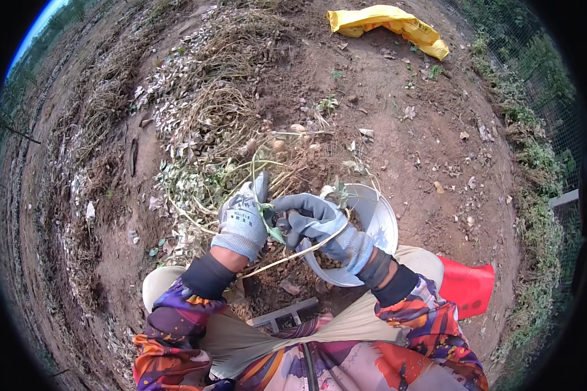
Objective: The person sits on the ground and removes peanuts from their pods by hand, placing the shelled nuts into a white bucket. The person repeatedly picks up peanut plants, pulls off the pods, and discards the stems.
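My left hand point(242, 217), in a grey-blue work glove that bears writing, is closed around the green stems of a peanut plant point(254, 163). Close beside it is my right hand point(327, 227), gloved alike, its fingers curled in toward the plant's base. Whether those fingertips pinch a pod is hidden. One long pale stem point(318, 246) crosses in front of the right hand. Below and behind that hand stands a white bucket point(382, 222), with peanuts point(330, 262) visible inside. Just past my hands, a few loose-looking peanut pods point(279, 145) show among roots and soil.
Pulled, drying peanut plants point(220, 102) lie in a row ahead and to the left. A yellow sack point(391, 22) rests on the bare soil point(435, 141) farther off. Beside my right knee is a red sheet-like item point(469, 288). Weeds and a mesh fence point(543, 93) border the right side.
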{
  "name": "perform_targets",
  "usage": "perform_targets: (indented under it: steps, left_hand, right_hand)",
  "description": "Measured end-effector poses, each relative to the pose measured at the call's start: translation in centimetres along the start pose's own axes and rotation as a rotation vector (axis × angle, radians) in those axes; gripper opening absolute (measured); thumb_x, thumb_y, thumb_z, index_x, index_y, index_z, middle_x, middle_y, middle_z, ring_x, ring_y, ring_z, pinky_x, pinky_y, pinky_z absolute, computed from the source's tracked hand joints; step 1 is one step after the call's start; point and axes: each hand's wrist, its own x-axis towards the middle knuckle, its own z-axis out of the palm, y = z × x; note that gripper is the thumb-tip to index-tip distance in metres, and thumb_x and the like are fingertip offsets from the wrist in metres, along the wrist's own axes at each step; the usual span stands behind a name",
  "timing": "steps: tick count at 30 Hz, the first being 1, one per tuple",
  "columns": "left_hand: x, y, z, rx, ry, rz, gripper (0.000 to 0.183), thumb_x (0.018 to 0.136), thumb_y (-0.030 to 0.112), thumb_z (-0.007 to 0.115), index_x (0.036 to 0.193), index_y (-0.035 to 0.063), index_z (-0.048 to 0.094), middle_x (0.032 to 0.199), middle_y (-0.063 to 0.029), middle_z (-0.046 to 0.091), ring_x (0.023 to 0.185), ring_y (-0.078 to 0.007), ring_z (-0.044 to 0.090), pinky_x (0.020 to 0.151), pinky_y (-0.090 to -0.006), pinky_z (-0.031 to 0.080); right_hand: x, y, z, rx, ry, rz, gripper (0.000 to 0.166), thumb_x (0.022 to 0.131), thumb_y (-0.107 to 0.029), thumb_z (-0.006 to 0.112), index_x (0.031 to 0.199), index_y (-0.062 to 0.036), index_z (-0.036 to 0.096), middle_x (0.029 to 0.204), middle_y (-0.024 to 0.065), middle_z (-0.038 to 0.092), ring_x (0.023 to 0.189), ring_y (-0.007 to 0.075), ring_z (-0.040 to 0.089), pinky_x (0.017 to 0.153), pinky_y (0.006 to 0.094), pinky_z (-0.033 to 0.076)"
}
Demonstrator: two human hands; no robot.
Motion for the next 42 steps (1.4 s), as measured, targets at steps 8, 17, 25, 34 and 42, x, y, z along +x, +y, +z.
perform_targets:
  steps: [8,17,25,34,42]
  left_hand:
    - [-0.6,-3.1,0.3,0.045,0.052,-0.019,0.057,0.069,0.004,0.056,0.125,0.0082,0.045,0.107,-0.0160,0.057,0.091,-0.0311,0.058,0.078,-0.0360,0.047]
    - [2.0,-4.7,-2.7,-0.520,0.153,-0.166,0.045,0.075,-0.004,0.055,0.119,0.0005,0.048,0.098,-0.0121,0.061,0.088,-0.0202,0.060,0.076,-0.0294,0.048]
    - [1.6,-4.8,-4.7,-1.351,0.146,-0.483,0.039,0.077,-0.008,0.047,0.115,-0.0009,0.050,0.093,-0.0057,0.060,0.083,-0.0146,0.059,0.070,-0.0268,0.051]
    - [1.7,-0.5,-4.5,-1.234,-0.029,-0.307,0.018,0.079,0.005,0.059,0.096,0.0033,0.056,0.083,0.0020,0.057,0.073,-0.0065,0.052,0.066,-0.0205,0.044]
    - [1.1,-3.4,-1.3,-1.203,0.022,-0.379,0.057,0.077,-0.011,0.051,0.130,-0.0013,0.034,0.122,-0.0102,0.049,0.103,-0.0191,0.054,0.088,-0.0302,0.046]
  right_hand:
    - [0.3,0.3,1.3,-1.915,-0.072,-0.654,0.052,0.077,-0.016,0.048,0.129,-0.0163,0.044,0.076,0.0032,0.049,0.069,0.0184,0.055,0.061,0.0339,0.043]
    - [-3.6,3.1,-0.4,-1.552,-0.433,-0.297,0.041,0.072,-0.020,0.059,0.111,-0.0076,0.051,0.090,0.0108,0.055,0.075,0.0294,0.058,0.064,0.0406,0.046]
    - [-5.4,-0.4,-4.2,-1.816,0.169,0.242,0.072,0.081,-0.055,0.049,0.130,-0.0053,0.035,0.103,0.0194,0.055,0.087,0.0323,0.059,0.072,0.0426,0.047]
    - [-3.2,-0.3,-0.8,-0.237,0.033,-0.082,0.078,0.074,-0.033,0.072,0.134,-0.0024,0.032,0.115,0.0087,0.050,0.101,0.0128,0.051,0.083,0.0292,0.043]
    - [-2.1,-2.5,0.1,0.044,0.456,-0.420,0.052,0.090,-0.018,0.052,0.134,-0.0055,0.028,0.120,0.0123,0.044,0.071,0.0103,0.055,0.060,0.0222,0.049]
